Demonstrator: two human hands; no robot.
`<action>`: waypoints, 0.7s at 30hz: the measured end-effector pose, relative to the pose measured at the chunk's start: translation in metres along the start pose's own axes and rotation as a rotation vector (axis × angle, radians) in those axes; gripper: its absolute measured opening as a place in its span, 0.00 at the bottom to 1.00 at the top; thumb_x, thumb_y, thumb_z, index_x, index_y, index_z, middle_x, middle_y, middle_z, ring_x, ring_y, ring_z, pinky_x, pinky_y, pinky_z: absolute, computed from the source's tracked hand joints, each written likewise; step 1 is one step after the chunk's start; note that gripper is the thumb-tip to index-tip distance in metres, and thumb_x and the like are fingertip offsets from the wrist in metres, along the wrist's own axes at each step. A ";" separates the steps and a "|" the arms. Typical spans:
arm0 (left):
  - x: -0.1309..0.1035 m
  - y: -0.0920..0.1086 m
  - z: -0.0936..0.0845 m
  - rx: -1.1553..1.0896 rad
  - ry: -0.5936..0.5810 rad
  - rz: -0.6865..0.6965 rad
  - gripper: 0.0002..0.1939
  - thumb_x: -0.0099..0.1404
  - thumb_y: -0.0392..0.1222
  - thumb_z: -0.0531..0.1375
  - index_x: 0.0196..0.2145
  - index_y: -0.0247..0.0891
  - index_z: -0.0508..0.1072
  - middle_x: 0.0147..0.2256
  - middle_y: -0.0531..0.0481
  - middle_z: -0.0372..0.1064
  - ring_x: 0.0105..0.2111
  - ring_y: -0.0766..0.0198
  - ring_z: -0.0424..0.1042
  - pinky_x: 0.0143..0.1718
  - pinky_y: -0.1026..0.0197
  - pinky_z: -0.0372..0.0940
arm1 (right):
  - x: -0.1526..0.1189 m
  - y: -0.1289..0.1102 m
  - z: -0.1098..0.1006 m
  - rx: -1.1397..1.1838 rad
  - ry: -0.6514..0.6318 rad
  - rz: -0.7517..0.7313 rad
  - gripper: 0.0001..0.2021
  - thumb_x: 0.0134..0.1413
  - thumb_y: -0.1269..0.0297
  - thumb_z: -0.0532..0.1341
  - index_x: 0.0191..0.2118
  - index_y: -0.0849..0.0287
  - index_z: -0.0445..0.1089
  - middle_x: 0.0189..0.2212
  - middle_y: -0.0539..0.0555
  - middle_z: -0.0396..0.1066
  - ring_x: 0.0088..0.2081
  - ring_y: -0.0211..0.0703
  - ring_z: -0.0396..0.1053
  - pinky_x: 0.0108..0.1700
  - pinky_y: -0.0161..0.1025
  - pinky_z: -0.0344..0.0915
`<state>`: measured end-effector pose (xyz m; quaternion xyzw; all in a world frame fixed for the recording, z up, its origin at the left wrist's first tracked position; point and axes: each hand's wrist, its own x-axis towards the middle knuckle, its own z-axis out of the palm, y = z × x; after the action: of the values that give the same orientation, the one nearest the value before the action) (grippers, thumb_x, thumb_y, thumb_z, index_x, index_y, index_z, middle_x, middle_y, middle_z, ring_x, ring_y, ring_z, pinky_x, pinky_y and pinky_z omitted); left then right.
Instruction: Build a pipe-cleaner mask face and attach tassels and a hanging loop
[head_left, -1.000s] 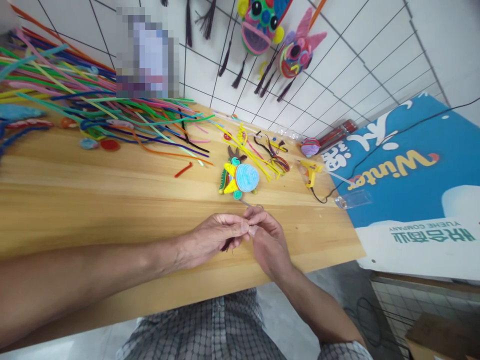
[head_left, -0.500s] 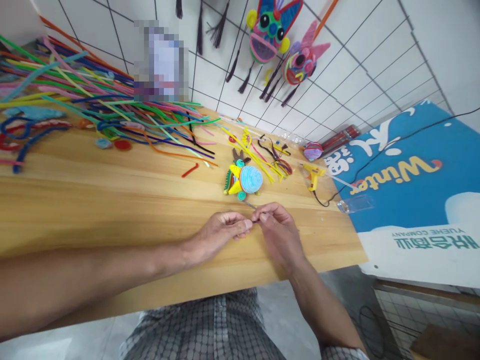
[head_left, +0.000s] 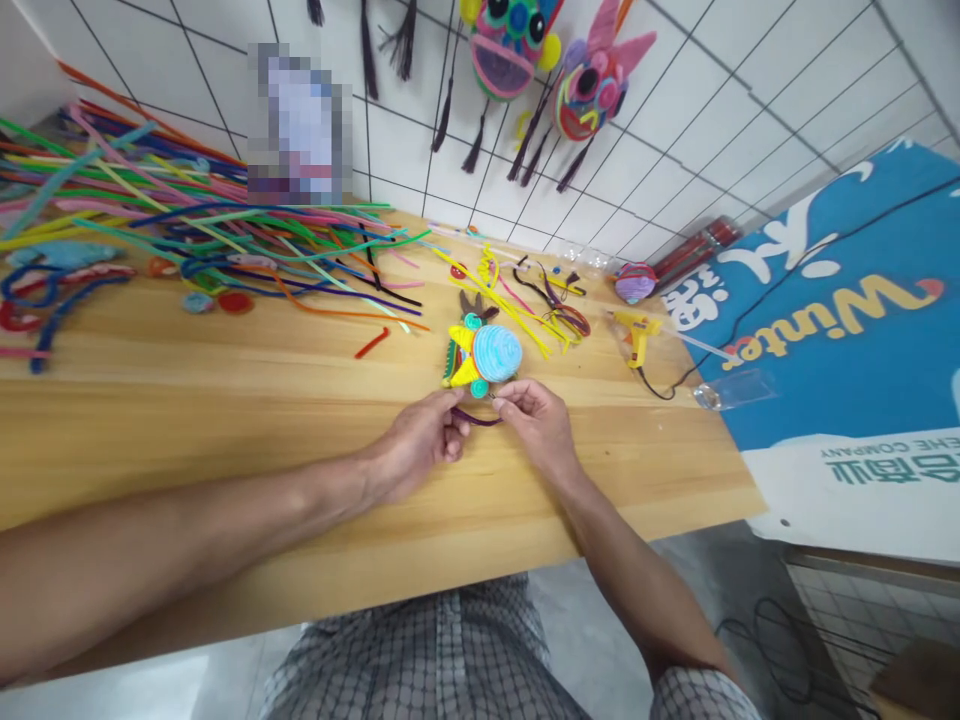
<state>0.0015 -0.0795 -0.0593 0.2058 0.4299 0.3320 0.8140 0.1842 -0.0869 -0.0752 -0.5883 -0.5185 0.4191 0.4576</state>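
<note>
A dark purple cord sags in a short curve between my two hands, just over the wooden table. My left hand is closed on its left end, thumb and forefinger pinched. At the other end, my right hand pinches with its fingertips, close to the near side of a small toy. This toy has a round light-blue coiled body, yellow cone shapes, teal coiled discs and a green edge, and it lies on the table. A tiny thin piece at my right fingertips is too small to make out.
Many coloured pipe cleaners are heaped at the left back. A short red piece lies left of the toy. A yellow glue gun with its cable and a clear plastic bottle are on the right. Decorated masks hang behind.
Both hands have moved up towards the toy and farther apart, so the purple cord now shows stretched between them. The camera view has shifted slightly.
</note>
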 end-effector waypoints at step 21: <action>0.011 0.013 -0.008 0.061 -0.139 -0.065 0.14 0.63 0.46 0.70 0.33 0.36 0.71 0.21 0.57 0.63 0.16 0.75 0.56 0.19 0.70 0.51 | -0.002 0.006 0.006 -0.210 -0.002 -0.087 0.06 0.57 0.61 0.65 0.34 0.55 0.78 0.30 0.49 0.79 0.29 0.39 0.72 0.34 0.36 0.69</action>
<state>-0.0050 -0.0620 -0.0618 0.2390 0.3887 0.2772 0.8455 0.1799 -0.0885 -0.0820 -0.6096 -0.5851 0.3427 0.4107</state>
